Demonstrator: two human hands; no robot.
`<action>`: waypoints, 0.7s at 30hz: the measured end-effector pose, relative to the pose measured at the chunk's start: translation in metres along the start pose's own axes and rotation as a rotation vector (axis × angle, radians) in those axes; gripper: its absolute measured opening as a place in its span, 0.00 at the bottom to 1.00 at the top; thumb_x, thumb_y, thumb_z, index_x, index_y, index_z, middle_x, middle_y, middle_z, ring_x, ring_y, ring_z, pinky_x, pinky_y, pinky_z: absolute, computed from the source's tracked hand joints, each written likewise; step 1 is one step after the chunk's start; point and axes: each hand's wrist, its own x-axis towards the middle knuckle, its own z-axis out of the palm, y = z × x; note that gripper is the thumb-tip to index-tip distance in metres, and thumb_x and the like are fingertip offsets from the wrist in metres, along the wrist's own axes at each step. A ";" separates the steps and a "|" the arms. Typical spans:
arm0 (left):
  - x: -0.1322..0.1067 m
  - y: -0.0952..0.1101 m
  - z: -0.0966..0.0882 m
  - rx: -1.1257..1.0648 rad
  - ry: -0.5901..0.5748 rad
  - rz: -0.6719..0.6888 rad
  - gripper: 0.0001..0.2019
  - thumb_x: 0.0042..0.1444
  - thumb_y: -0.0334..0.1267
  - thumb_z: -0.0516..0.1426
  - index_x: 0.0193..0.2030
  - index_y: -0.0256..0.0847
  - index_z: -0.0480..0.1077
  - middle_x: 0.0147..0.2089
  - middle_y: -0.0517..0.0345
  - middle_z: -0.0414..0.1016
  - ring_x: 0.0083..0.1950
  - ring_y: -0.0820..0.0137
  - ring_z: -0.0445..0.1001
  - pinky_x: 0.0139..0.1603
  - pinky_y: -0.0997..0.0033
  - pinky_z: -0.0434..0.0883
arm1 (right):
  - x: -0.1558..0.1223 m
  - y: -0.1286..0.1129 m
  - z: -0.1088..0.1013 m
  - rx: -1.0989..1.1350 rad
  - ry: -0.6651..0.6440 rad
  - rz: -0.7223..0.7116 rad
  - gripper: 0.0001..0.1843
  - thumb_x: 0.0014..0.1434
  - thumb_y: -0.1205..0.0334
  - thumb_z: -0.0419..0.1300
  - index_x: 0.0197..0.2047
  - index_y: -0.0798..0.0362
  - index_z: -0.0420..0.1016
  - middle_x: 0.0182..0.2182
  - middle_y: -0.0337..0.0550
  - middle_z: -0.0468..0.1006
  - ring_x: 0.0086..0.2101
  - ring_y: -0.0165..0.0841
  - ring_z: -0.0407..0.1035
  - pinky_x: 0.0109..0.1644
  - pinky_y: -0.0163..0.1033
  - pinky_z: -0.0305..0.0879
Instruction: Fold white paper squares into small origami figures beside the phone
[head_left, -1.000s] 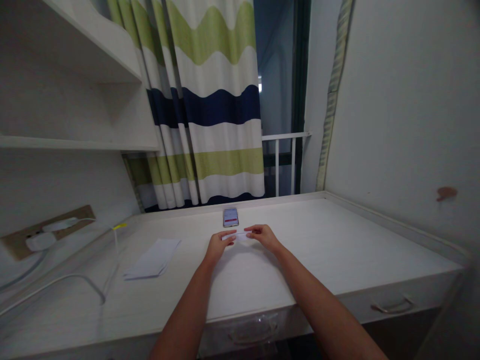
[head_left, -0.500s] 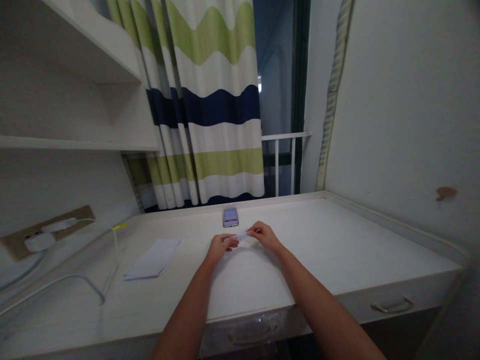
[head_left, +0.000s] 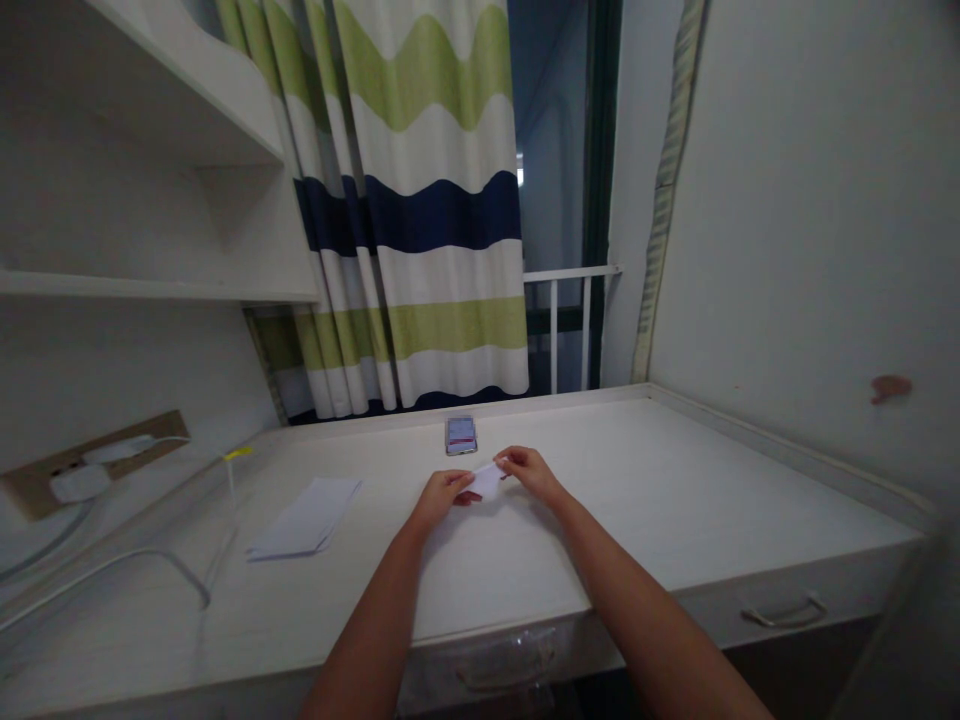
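Note:
Both my hands meet over the middle of a white desk [head_left: 660, 500]. My left hand [head_left: 441, 496] and my right hand [head_left: 528, 470] each pinch an edge of a small folded piece of white paper [head_left: 487, 482], held just above the desk top. The paper now shows a broader, tilted face between my fingers. A phone [head_left: 460, 435] with a lit screen lies flat on the desk just beyond my hands.
A stack of white paper sheets [head_left: 307, 516] lies on the desk to the left. White cables [head_left: 135, 565] run from a wall socket strip [head_left: 82, 470] at the far left. A striped curtain [head_left: 420, 220] hangs behind. Shelves [head_left: 150, 285] jut out upper left. Drawer handles [head_left: 784, 612] sit below the front edge.
The paper has gone from a thin strip held level to a wider, tilted shape. My hands have drawn slightly closer together and my right hand has dipped a little.

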 end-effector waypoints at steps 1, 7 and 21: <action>0.000 0.000 0.001 -0.018 -0.014 -0.008 0.19 0.38 0.48 0.61 0.30 0.32 0.73 0.30 0.50 0.76 0.27 0.68 0.74 0.29 0.72 0.68 | -0.001 -0.001 0.001 0.015 0.006 0.015 0.16 0.41 0.53 0.61 0.30 0.57 0.72 0.20 0.38 0.71 0.22 0.28 0.64 0.28 0.34 0.61; -0.002 0.000 0.004 -0.056 -0.070 -0.025 0.21 0.35 0.48 0.62 0.31 0.31 0.72 0.26 0.53 0.75 0.25 0.69 0.73 0.29 0.72 0.68 | -0.004 -0.004 0.006 0.028 -0.044 0.079 0.14 0.38 0.56 0.63 0.27 0.58 0.74 0.21 0.40 0.72 0.22 0.26 0.64 0.28 0.34 0.62; -0.003 -0.003 0.012 -0.012 -0.053 0.025 0.19 0.32 0.49 0.62 0.24 0.33 0.69 0.21 0.58 0.71 0.22 0.71 0.70 0.23 0.73 0.67 | -0.005 -0.002 0.009 -0.072 -0.087 0.071 0.12 0.41 0.57 0.61 0.24 0.59 0.74 0.18 0.38 0.70 0.20 0.26 0.62 0.26 0.32 0.59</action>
